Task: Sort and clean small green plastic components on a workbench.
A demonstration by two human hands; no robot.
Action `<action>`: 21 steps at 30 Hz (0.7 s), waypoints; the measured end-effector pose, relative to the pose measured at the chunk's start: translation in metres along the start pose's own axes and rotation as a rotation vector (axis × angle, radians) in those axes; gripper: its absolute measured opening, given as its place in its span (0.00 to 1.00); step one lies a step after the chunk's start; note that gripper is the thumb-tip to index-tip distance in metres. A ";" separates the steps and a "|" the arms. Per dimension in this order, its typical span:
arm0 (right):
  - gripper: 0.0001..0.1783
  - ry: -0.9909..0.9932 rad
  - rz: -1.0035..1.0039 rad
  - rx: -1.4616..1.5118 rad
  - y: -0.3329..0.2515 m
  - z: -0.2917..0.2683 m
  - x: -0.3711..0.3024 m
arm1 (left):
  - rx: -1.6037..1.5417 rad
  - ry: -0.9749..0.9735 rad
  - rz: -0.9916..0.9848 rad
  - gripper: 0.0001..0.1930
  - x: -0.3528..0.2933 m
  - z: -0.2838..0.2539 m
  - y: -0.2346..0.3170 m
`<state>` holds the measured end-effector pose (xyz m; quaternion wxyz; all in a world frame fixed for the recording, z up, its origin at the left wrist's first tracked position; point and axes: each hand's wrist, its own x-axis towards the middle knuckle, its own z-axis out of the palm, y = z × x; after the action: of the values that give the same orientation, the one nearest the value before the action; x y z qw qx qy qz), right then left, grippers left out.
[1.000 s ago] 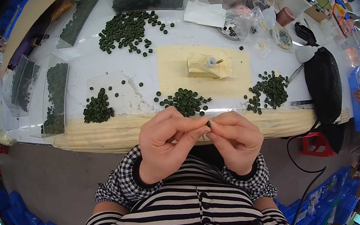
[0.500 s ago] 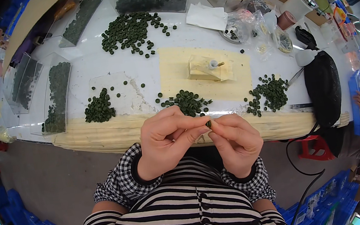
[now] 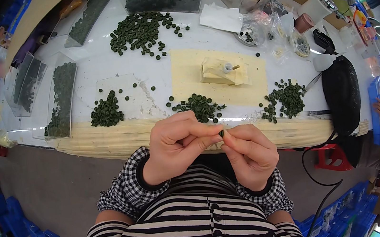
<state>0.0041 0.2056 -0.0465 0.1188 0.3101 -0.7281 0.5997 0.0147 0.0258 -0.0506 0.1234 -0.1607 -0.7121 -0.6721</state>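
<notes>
Two hands meet just off the near table edge in the head view, pinching one small dark green disc [image 3: 221,134] between them. The left hand [image 3: 176,144] has its fingers curled in, thumb and forefinger closed on the disc; the right hand [image 3: 249,151] has its fingertips closed on the same disc from the other side. The disc is held in the air, above the person's striped top and below the table [image 3: 97,70]. Beyond the hands a disc pile [image 3: 200,106] lies at the edge of a yellow mat [image 3: 184,78], on which a small block [image 3: 222,71] stands. More piles lie left [image 3: 105,111] and right [image 3: 286,98], and a larger scatter [image 3: 142,29] lies farther back. A clear tray [image 3: 60,102] of discs sits left. A black pouch [image 3: 342,93] lies right.
</notes>
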 end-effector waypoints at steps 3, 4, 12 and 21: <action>0.18 0.024 0.029 0.017 0.001 0.002 0.000 | 0.007 0.033 -0.032 0.12 -0.001 0.002 -0.001; 0.17 0.034 0.041 0.025 0.002 0.002 0.000 | 0.010 0.048 -0.047 0.12 -0.001 0.003 -0.001; 0.16 0.043 0.037 0.003 0.002 0.004 0.000 | -0.029 0.057 -0.082 0.11 -0.003 0.002 -0.001; 0.17 0.020 0.009 -0.005 0.002 0.003 0.001 | -0.054 0.062 -0.064 0.11 -0.004 0.003 -0.002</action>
<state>0.0022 0.2026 -0.0484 0.1242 0.3005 -0.7296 0.6016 0.0171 0.0281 -0.0545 0.1193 -0.1203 -0.6944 -0.6993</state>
